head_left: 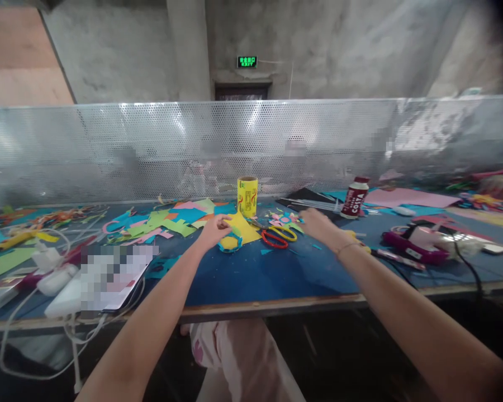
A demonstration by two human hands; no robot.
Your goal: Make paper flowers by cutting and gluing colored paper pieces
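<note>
My left hand [216, 230] is closed, thumb and fingers curled together at the top of a blue paper ring [230, 249]. The ring rests over the left part of a yellow paper sheet [250, 235]. Farther right, my right hand [316, 224] reaches down to a pile of small coloured paper scraps [281, 216], its fingers drawn together at the pile's edge. Whatever they pinch is too small to make out. Between my hands lie scissors with red handles [274, 244] and another pair of handles, yellow [288, 230]. A yellow tape roll [247, 196] stands upright behind the sheet.
A maroon bottle [354, 199] stands beyond my right hand. Coloured paper pieces [178, 225] spread left of centre. White cables and a phone [126, 279] lie at the front left; a purple glue gun [414, 248] lies right. A perforated metal screen [151, 151] borders the table's back.
</note>
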